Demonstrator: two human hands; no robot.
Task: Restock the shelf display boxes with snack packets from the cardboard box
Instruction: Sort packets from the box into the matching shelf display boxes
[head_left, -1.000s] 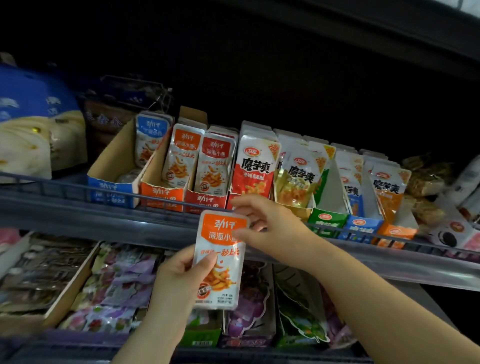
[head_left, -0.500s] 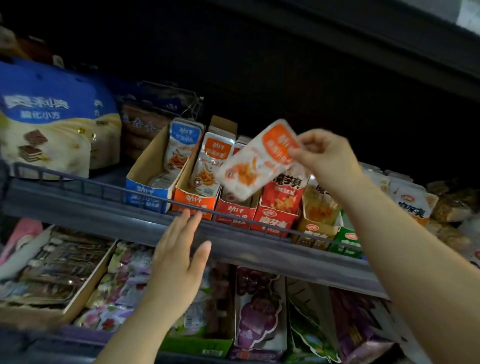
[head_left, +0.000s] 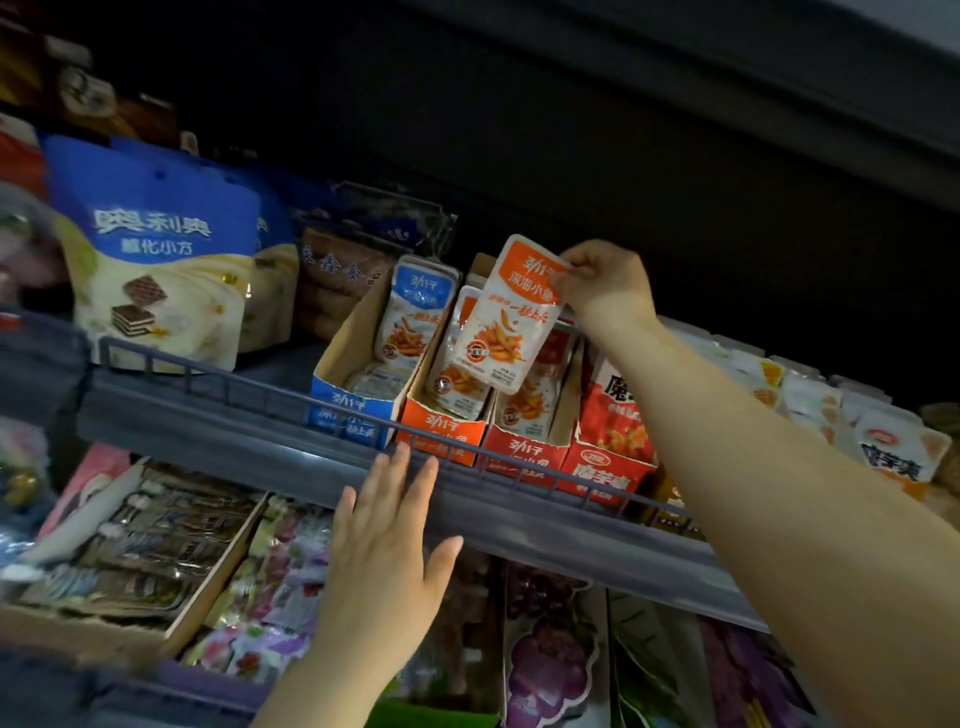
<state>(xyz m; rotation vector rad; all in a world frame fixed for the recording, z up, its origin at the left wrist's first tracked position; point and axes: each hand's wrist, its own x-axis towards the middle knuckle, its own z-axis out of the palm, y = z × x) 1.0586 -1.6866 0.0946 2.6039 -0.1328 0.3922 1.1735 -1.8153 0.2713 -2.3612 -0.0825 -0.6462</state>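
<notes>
While fingers pinch packet, left hand splayed.

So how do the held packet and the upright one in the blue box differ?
The orange-topped white plastic packet hangs tilted, pinched at its top by the right hand; the blue-topped white plastic packet stands in the blue cardboard display box. Header bands: orange versus blue. Both share shape and white body.

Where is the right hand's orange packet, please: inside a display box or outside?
Outside. The right hand pinches the orange packet by its top; its whole face shows, tilted, above the orange display box.
</notes>
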